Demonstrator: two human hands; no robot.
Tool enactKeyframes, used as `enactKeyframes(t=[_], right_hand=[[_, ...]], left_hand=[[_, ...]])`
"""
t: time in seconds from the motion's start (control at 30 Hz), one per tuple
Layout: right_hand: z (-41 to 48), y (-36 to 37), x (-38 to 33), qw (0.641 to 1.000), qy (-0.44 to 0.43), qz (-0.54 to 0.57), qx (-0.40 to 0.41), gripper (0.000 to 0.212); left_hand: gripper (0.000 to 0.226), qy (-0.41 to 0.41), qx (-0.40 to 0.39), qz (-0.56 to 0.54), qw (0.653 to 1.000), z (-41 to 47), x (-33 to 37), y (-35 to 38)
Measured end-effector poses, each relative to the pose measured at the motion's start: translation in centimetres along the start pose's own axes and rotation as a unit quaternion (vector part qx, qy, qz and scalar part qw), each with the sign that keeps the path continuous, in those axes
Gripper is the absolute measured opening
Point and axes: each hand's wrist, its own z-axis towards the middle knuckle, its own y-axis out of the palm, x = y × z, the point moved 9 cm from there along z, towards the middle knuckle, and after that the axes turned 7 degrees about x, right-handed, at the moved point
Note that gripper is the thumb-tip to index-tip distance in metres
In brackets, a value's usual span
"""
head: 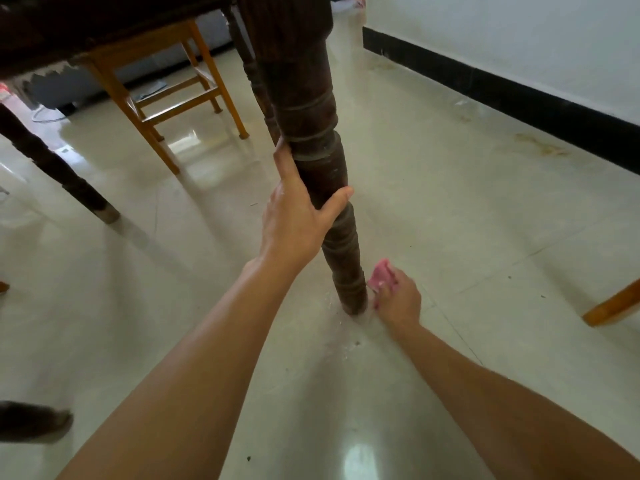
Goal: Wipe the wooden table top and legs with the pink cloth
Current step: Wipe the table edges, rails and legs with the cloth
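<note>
- Dark turned wood: the near table leg (311,133) runs from the underside of the surface (86,19) down to the tiled floor (450,220). Its profile is cut by rings and grooves, which are likely to trap dust.
- The left hand (298,216) grasps the leg about midway, with the fingers round its left side and the thumb across the front. This reads as a brace that steadies the leg against the wiping pressure.
- The right hand (398,299) is clenched on the pink cloth (381,275), which is bunched low down just beside the foot of the leg, close above the floor. Whether the cloth actually touches the wood cannot be told.
- Step in hand, as judged: wiping the lowest section of this leg.
- To do it well, the cloth should wrap round the leg rather than dab one face. The wrist should turn so that the hidden far side is also covered.
- A folded edge pressed into each groove cleans where a flat pass would skip.
- Pale specks (346,344) lie on the floor around the foot. Keeping the cloth clear of the tiles avoids carrying grit onto the wood.
- The band under the bracing hand needs its own pass once that grip is shifted.
- Two further dark legs (52,161) (249,71) are in view, and the upper face of the surface is out of view. A light wooden chair (166,109) stands beyond, well apart from the near leg.
</note>
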Motion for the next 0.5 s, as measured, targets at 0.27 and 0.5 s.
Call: enactKeyframes(t=[0.27,0.5], right_hand=[[-12.6,7.8,3.7,0.969,0.119,0.087,-0.198,0.027],[-0.5,-2.2,0.5,0.969,0.199,0.141,0.046,0.026]], left_hand=[[0.093,-0.005,-0.007,-0.004,1.0,-0.1,-0.2,0.1],[0.094,-0.005,-0.004,-0.005,1.0,0.1,-0.2,0.2]])
